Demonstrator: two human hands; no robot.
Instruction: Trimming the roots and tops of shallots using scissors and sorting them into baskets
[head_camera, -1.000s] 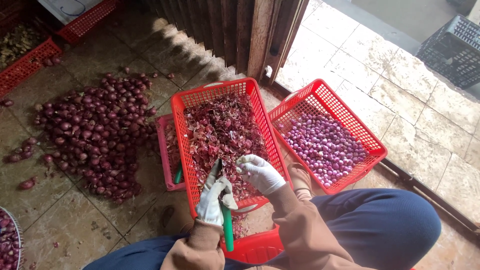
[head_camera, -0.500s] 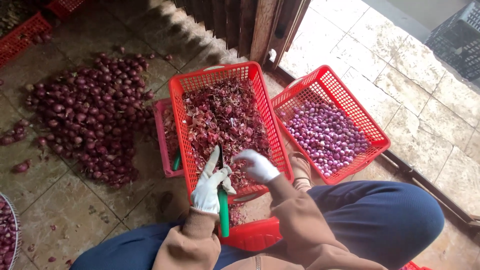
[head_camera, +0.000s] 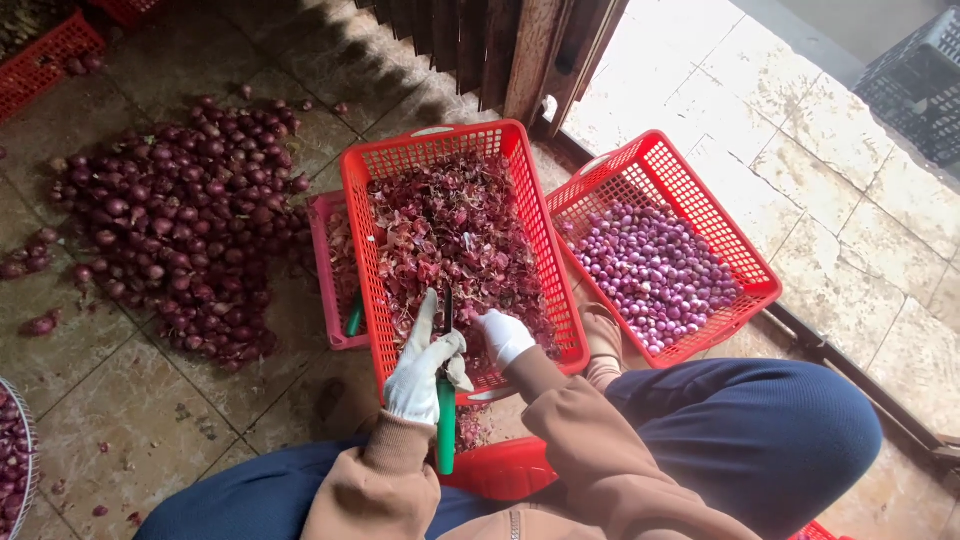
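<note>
From the head camera, looking straight down, the person sits low over a tiled floor (head_camera: 150, 400) with knees in dark blue trousers spread to either side at the bottom of the frame. Both hands wear white gloves and are close together just below the middle of the picture, over the near edge of the middle red basket (head_camera: 455, 150), which is full of dry reddish onion skins (head_camera: 450, 235). The left hand (head_camera: 425, 365) is wrapped around a knife with a green handle (head_camera: 445, 425); the handle points down toward the lap and the dark blade rises between the two hands. The right hand (head_camera: 503, 335) is curled shut just beside the blade, fingers down among the skins; whatever it grips is too hidden to tell. To the right of centre, a second red basket (head_camera: 745, 255) lies tilted and holds peeled, pale purple shallots (head_camera: 650, 270). On the left side of the frame a broad heap of unpeeled dark red shallots (head_camera: 180, 220) lies loose on the floor. A pinkish tray (head_camera: 325, 270) pokes out from under the left wall of the middle basket. In the top right corner stands a dark crate (head_camera: 915, 85) on light paving, and a wooden door frame (head_camera: 545, 50) rises at the top centre.
</note>
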